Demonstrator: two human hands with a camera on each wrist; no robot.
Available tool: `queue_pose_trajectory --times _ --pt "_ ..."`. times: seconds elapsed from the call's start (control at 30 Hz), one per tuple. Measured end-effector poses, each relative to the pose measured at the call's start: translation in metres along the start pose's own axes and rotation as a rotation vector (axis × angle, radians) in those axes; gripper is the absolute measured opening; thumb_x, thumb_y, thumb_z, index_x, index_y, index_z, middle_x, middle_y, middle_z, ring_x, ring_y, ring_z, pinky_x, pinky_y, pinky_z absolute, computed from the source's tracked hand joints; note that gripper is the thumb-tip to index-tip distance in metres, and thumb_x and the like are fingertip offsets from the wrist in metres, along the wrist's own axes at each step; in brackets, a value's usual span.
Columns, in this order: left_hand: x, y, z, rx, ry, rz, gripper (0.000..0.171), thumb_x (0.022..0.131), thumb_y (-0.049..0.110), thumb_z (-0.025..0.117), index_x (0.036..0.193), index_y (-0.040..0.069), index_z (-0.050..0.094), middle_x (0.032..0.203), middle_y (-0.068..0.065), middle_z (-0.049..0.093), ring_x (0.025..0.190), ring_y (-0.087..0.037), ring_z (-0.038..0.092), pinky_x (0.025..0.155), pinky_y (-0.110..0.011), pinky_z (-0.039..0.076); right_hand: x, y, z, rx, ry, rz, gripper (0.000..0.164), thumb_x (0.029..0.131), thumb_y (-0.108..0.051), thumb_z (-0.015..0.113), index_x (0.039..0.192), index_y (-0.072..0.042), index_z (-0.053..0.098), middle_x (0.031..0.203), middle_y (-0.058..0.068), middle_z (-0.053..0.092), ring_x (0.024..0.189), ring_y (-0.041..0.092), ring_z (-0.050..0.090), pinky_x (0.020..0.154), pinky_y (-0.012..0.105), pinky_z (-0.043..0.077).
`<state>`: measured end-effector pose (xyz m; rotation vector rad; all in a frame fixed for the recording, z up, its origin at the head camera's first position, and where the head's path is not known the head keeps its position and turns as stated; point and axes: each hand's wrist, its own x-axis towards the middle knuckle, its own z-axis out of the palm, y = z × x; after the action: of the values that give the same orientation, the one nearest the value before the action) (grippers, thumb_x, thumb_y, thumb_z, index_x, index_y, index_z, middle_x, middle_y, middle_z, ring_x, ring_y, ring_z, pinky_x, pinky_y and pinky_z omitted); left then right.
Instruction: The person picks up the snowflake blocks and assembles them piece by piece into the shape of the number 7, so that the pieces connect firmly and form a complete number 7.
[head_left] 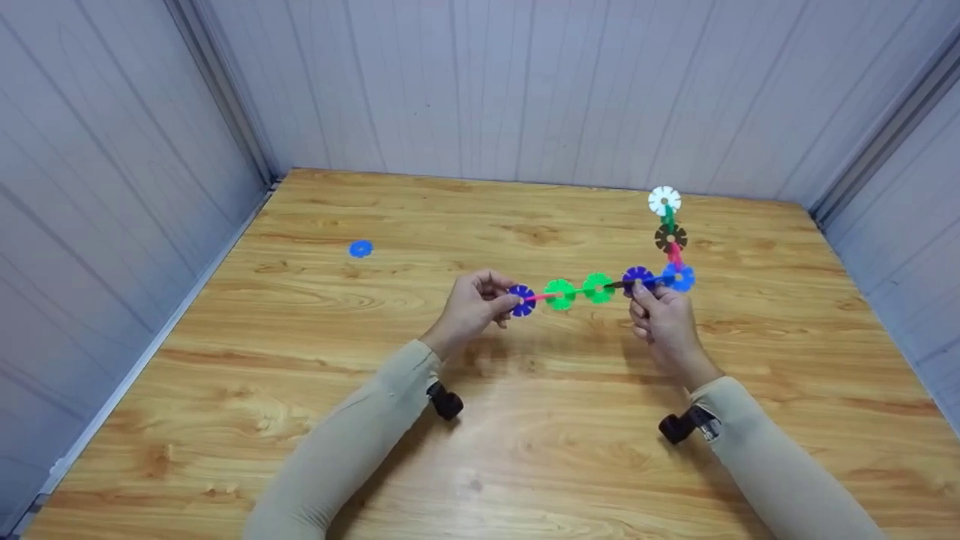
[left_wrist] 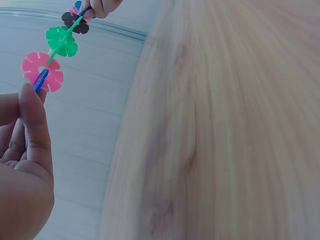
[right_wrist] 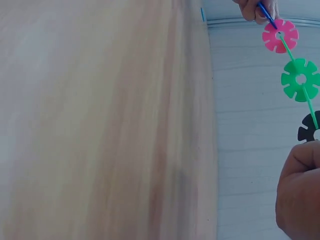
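Note:
A chain of notched plastic snowflake discs hangs above the table between both hands in the head view. My left hand [head_left: 466, 309] pinches the dark blue disc [head_left: 521, 306] at its left end with thumb and fingers. Slotted beside it is a pink disc [left_wrist: 56, 80], seen nearly edge-on from the head. Two green discs [head_left: 559, 295] face up along the middle, joined by another green one [right_wrist: 301, 67]. My right hand [head_left: 670, 322] pinches a second dark blue disc [head_left: 639, 274], next to a black disc [left_wrist: 80, 26]. Past it, the chain bends at a lighter blue disc [head_left: 681, 279].
Beyond the bend, the chain runs away through a brown disc [head_left: 664, 243] to a white disc [head_left: 656, 199] at its far end. A loose blue disc [head_left: 361, 249] lies at the table's left. Panelled walls [head_left: 487, 90] border the wooden table [head_left: 570, 450].

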<state>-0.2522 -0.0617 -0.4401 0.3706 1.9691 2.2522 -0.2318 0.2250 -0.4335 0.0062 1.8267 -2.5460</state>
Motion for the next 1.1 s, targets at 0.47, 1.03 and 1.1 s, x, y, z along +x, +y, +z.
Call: queue_pose_trajectory --times 0.47,1.03,1.1 --pt "-0.005 -0.004 0.007 -0.032 -0.015 0.079 0.017 0.089 -0.008 0.067 0.104 -0.007 0.060 0.081 -0.008 0.062 0.061 -0.015 0.056 0.053 -0.023 0.051 0.001 -0.002 -0.001 0.045 -0.066 -0.049 0.017 0.102 -0.006 0.053 0.086 -0.002 0.054 0.060 0.002 0.049 0.044 0.006 0.038 0.037 0.015 0.026" --pt "-0.007 -0.004 0.021 -0.006 -0.062 0.143 0.018 0.090 -0.003 0.070 0.105 -0.007 0.061 0.083 -0.009 0.064 0.064 -0.014 0.056 0.051 -0.022 0.046 -0.003 0.012 0.032 -0.093 -0.234 -0.101 0.014 0.094 -0.001 0.065 0.081 -0.002 0.070 0.068 0.008 0.067 0.046 0.010 0.050 0.036 0.018 0.035" --pt "-0.005 -0.003 0.020 0.037 -0.073 0.117 0.021 0.091 0.001 0.070 0.109 -0.004 0.061 0.090 -0.009 0.065 0.068 -0.016 0.058 0.052 -0.023 0.047 -0.004 0.011 0.031 -0.083 -0.203 -0.100 0.015 0.093 -0.001 0.067 0.079 -0.002 0.070 0.065 0.008 0.065 0.045 0.010 0.049 0.036 0.018 0.035"
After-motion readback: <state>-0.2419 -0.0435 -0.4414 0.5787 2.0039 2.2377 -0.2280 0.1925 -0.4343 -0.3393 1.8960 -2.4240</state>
